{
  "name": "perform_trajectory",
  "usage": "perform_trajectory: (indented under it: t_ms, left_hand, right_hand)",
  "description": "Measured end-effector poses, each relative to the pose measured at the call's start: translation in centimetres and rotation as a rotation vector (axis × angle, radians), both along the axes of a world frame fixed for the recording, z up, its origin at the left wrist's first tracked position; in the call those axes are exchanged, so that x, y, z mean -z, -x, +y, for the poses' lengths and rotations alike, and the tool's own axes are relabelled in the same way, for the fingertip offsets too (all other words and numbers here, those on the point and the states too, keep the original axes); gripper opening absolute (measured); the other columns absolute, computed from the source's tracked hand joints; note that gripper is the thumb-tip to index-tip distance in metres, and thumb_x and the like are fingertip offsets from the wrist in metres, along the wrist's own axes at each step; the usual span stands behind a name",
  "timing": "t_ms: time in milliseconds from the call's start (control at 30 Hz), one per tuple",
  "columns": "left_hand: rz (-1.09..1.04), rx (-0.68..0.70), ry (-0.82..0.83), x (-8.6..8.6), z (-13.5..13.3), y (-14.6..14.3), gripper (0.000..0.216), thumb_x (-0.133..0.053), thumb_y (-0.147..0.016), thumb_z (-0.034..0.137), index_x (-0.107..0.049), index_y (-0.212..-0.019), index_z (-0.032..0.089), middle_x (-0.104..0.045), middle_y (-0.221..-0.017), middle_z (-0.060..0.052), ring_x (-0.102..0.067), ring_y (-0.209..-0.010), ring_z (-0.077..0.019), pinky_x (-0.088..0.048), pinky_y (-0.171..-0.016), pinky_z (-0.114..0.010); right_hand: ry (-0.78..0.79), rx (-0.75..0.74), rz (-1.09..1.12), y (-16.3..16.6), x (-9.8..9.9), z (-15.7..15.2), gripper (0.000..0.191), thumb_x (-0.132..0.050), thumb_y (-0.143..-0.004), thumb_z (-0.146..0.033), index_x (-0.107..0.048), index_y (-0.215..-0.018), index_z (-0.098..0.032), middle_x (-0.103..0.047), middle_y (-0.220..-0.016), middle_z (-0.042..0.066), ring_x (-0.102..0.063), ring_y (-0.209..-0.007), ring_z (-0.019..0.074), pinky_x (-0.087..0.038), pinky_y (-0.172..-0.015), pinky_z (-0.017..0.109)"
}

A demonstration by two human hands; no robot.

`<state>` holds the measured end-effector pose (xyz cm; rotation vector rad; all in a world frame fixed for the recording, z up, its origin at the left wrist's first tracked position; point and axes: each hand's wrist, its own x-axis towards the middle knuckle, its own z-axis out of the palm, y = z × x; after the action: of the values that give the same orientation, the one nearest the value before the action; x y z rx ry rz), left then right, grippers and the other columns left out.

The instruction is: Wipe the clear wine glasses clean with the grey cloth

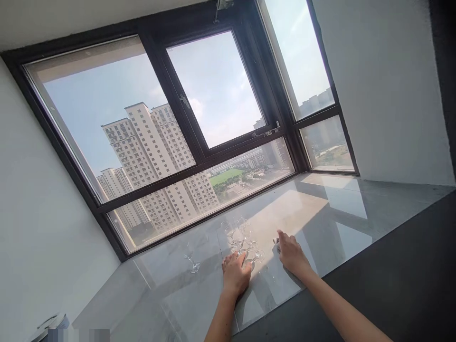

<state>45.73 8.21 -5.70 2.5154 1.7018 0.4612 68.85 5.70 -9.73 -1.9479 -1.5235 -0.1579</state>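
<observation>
A cluster of clear stemmed glasses (242,232) stands on the glossy grey tiled windowsill (192,304). My left hand (237,274) is at the near side of this cluster, its fingers curled on a stemmed glass; a round glass foot shows beside the thumb. To the right, my right hand (292,254) is closed around a small shiny clear glass piece (276,243), mostly hidden by the fingers, so its full shape does not show. One more stemmed glass (193,262) stands upright by itself left of the cluster.
Dark-framed windows (199,161) rise behind the sill, with tall buildings outside. White walls flank it on the left (42,204) and right (384,95). The sill's front edge runs diagonally beneath my forearms. A partly blurred object (53,323) sits at the lower left.
</observation>
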Motion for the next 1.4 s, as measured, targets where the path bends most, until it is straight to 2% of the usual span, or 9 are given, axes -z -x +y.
perform_trajectory:
  t_ms: [100,233,433,767,900,1000,1067,1267,1400]
  left_hand:
    - [0.04,-0.041,-0.015,0.3,-1.6,2.3,0.047,-0.043,-0.09,0.048,-0.059,-0.133,0.036,-0.051,-0.146,-0.002,-0.039,-0.134,-0.031,-0.02,-0.115,-0.053]
    - [0.083,-0.175,-0.011,0.5,-2.9,8.3,0.052,-0.045,-0.088,0.05,-0.056,-0.137,0.035,-0.049,-0.148,-0.002,-0.037,-0.136,-0.0314,-0.02,-0.115,-0.052]
    - [0.111,-0.383,0.029,-0.3,-2.4,16.5,0.052,-0.042,-0.09,0.048,-0.055,-0.138,0.033,-0.046,-0.151,-0.003,-0.037,-0.137,-0.0302,-0.02,-0.115,-0.052]
    - [0.11,-0.387,-0.031,0.9,-0.9,18.3,0.051,-0.043,-0.091,0.042,-0.05,-0.139,0.028,-0.043,-0.152,-0.007,-0.036,-0.139,-0.0287,-0.022,-0.116,-0.048]
    - [0.006,-0.423,-0.205,1.1,-1.7,18.8,0.034,-0.037,-0.092,0.034,-0.062,-0.111,0.02,-0.061,-0.121,-0.012,-0.055,-0.115,-0.025,-0.039,-0.102,-0.037]
    - [-0.07,-0.313,-0.233,0.8,-2.8,17.7,0.031,-0.032,-0.093,0.031,-0.061,-0.085,0.023,-0.064,-0.096,-0.007,-0.06,-0.095,-0.0226,-0.047,-0.088,-0.034]
    - [-0.088,-0.162,-0.194,0.6,-3.6,15.7,0.028,-0.034,-0.091,0.03,-0.061,-0.084,0.025,-0.064,-0.094,-0.006,-0.061,-0.093,-0.0218,-0.048,-0.085,-0.033]
    - [-0.027,0.178,-0.069,0.1,-4.5,5.2,0.047,-0.053,-0.082,0.033,-0.059,-0.128,0.029,-0.054,-0.138,-0.007,-0.046,-0.128,-0.0271,-0.035,-0.111,-0.04]
    - [-0.036,0.256,0.001,-0.2,-3.4,-0.3,0.061,-0.058,-0.08,0.036,-0.051,-0.14,0.03,-0.036,-0.154,-0.007,-0.03,-0.14,-0.0314,-0.023,-0.117,-0.047]
  right_hand:
    - [0.006,-0.021,0.02,-0.2,0.0,0.0,0.05,-0.036,-0.088,-0.001,-0.04,-0.138,-0.006,-0.06,-0.12,0.018,-0.051,-0.105,0.0283,-0.037,-0.083,0.035]
    - [0.023,-0.021,0.038,-0.4,0.1,0.0,0.047,-0.038,-0.09,-0.006,-0.039,-0.138,-0.007,-0.059,-0.122,0.019,-0.051,-0.106,0.0292,-0.037,-0.082,0.037]
    - [0.033,-0.013,0.028,-0.5,0.5,0.3,0.046,-0.037,-0.092,-0.009,-0.037,-0.137,-0.007,-0.058,-0.123,0.019,-0.052,-0.103,0.029,-0.037,-0.079,0.036]
    - [0.04,-0.008,0.037,-0.4,0.2,0.1,0.047,-0.037,-0.091,-0.009,-0.037,-0.138,-0.007,-0.06,-0.12,0.02,-0.052,-0.102,0.029,-0.038,-0.078,0.036]
    - [0.022,-0.009,0.062,-0.4,0.4,0.3,0.049,-0.035,-0.091,-0.007,-0.034,-0.139,-0.005,-0.059,-0.121,0.02,-0.052,-0.1,0.029,-0.038,-0.078,0.036]
    - [-0.006,-0.021,0.078,-0.4,0.7,0.5,0.051,-0.035,-0.09,-0.006,-0.032,-0.141,-0.005,-0.059,-0.12,0.018,-0.051,-0.099,0.0291,-0.038,-0.078,0.036]
    - [-0.02,-0.021,0.078,-0.4,0.8,0.6,0.051,-0.034,-0.09,-0.006,-0.032,-0.141,-0.006,-0.06,-0.119,0.018,-0.051,-0.1,0.0295,-0.039,-0.078,0.036]
    - [0.006,0.012,0.098,-0.3,0.3,0.3,0.051,-0.035,-0.09,-0.006,-0.034,-0.141,-0.008,-0.059,-0.123,0.018,-0.051,-0.102,0.029,-0.038,-0.079,0.036]
    - [-0.01,0.031,0.092,-0.1,0.1,0.2,0.052,-0.038,-0.089,-0.006,-0.035,-0.141,-0.007,-0.059,-0.125,0.017,-0.051,-0.104,0.0282,-0.037,-0.083,0.034]
